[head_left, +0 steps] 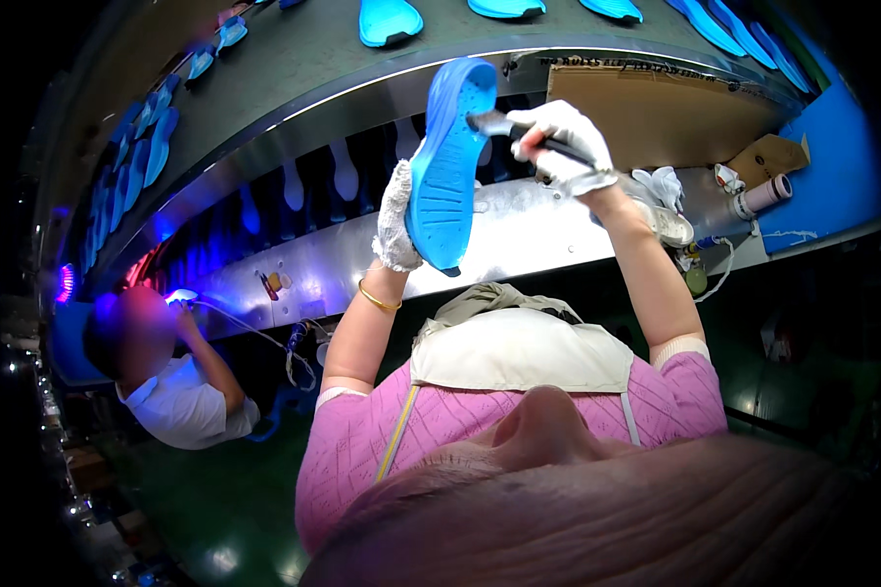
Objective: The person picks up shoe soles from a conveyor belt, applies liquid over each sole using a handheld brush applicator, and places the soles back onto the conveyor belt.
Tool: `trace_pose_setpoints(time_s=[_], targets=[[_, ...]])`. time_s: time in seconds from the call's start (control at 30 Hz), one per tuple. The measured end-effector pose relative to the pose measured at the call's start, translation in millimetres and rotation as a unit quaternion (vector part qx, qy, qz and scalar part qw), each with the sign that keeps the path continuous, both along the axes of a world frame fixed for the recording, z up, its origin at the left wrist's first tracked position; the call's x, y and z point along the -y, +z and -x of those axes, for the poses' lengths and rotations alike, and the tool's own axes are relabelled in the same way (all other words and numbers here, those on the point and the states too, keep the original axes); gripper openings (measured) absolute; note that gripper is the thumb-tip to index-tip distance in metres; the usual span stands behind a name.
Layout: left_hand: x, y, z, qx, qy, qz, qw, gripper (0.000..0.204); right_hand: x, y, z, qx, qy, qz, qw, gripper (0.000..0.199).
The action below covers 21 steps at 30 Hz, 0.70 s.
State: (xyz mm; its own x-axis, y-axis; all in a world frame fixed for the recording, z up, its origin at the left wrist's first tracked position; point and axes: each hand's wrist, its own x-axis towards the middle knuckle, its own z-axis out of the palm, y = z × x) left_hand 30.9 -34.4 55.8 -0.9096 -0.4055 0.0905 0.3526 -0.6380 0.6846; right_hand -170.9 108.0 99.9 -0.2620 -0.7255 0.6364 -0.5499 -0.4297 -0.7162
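A blue shoe sole (443, 201) stands tilted up in front of me, its ribbed and dimpled face toward me. My left hand (395, 220), in a white knit glove, grips it along its left edge near the lower end. In my right hand (565, 147), gloved the same way, is a brush with a dark handle (558, 147). The brush's bristles (482, 122) touch or almost touch the upper part of the sole, near its right edge. Some fingertips of the right glove look bare.
Blue soles (390, 20) lie on the belt (294, 59) beyond. A metal ledge (529, 230) runs below, with more soles in the dark shelf behind it. At right are a cardboard sheet (646, 112), a pinkish roll (764, 196) and a white cloth (664, 186). A co-worker (181, 391) works at left.
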Motion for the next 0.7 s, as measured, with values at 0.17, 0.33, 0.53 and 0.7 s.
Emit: trace_pose_setpoints(time_s=[0.17,0.33,0.53,0.7], targets=[[40,28,-19,-0.056,-0.046,-0.026,0.997,0.082,-1,-3,-19,0.185,0.11,-0.077,0.974,0.014],[159,111,-1,-0.064,0.021,-0.272,0.96,0.081,11,-5,-35,0.302,0.081,-0.022,0.95,0.012],[210,97,-30,-0.012,0.003,-0.109,0.994,0.074,19,-16,-39,0.313,0.028,-0.036,0.949,0.013],[249,108,-63,0.162,0.309,0.368,0.862,0.036,11,-36,-27,0.317,0.006,-0.015,0.948,0.014]])
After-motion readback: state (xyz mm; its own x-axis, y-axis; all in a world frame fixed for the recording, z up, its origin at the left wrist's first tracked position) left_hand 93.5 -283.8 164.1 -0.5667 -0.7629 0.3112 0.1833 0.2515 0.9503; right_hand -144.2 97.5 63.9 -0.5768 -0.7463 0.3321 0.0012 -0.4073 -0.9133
